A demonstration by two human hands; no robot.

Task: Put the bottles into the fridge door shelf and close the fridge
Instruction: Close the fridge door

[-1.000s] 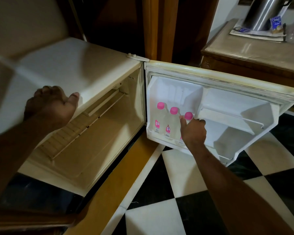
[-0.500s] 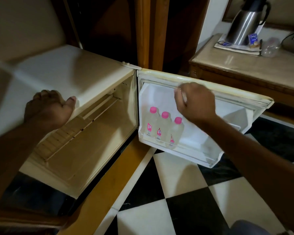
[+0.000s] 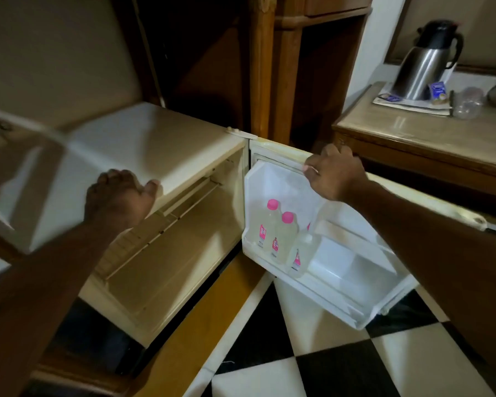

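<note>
A small cream fridge [image 3: 155, 144] stands open on the floor, its inside bare. Its door [image 3: 269, 150] swings out to the right. Three clear bottles with pink caps stand side by side in the door's bottom shelf [image 3: 341, 299]: the left bottle [image 3: 265, 224], the middle bottle [image 3: 282, 236] and the right bottle [image 3: 301, 253], whose cap is hidden behind my arm. My left hand [image 3: 118, 199] rests on the fridge's top front edge. My right hand [image 3: 334, 174] grips the top edge of the door.
A wooden side table [image 3: 430, 144] stands behind the door, with a steel flask [image 3: 425, 67] on a paper mat. A wooden cabinet post [image 3: 261, 67] rises behind the hinge. The floor [image 3: 321, 368] is black and white checkered tile.
My right hand let go of the right bottle in the door shelf, rose, and took hold of the door's top edge. My left hand stayed on the fridge top.
</note>
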